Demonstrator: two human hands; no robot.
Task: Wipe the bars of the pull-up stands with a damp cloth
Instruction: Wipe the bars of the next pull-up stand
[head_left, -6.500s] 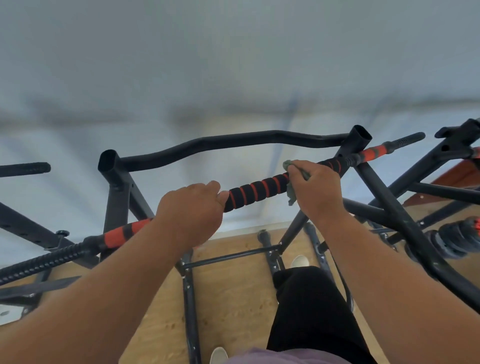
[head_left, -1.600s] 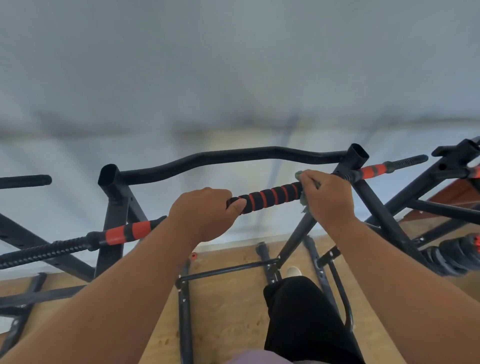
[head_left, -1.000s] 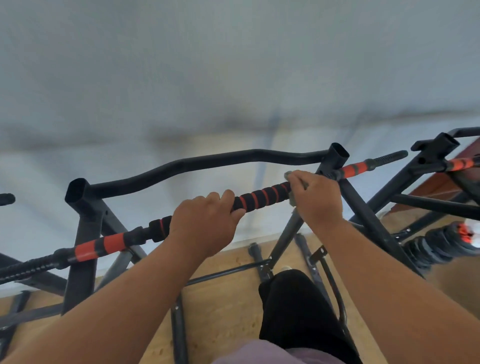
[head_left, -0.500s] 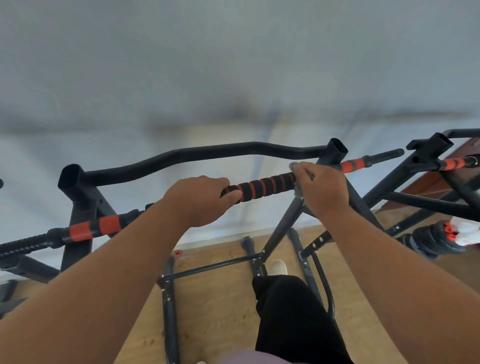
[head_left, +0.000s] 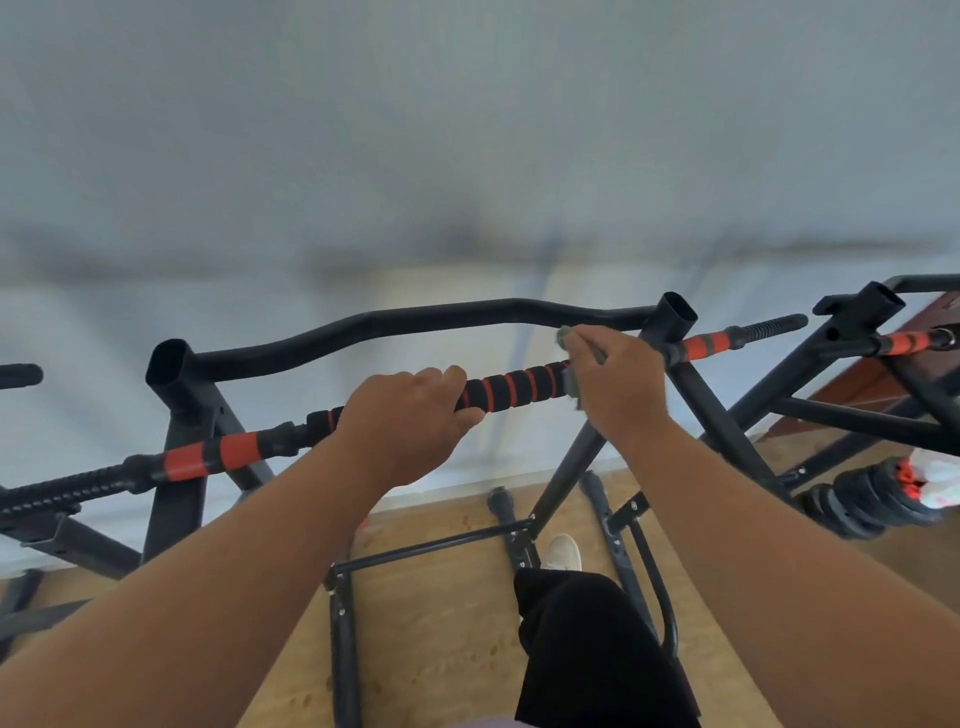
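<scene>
A black pull-up stand fills the view, its front bar wrapped in black foam with red rings. My left hand grips this bar near its middle. My right hand holds a grey-green cloth wrapped round the bar's right part, just left of the right upright post. Only small edges of the cloth show past my fingers. A curved black rear bar runs behind my hands.
A second stand stands close on the right, with stacked black weight plates on the wooden floor below it. Another bar end shows at far left. My leg and shoe are between the base rails.
My right hand with the cloth has stayed at the right end of the foam grip, shifting slightly along it. My left hand keeps its grip. The view has shifted a little.
</scene>
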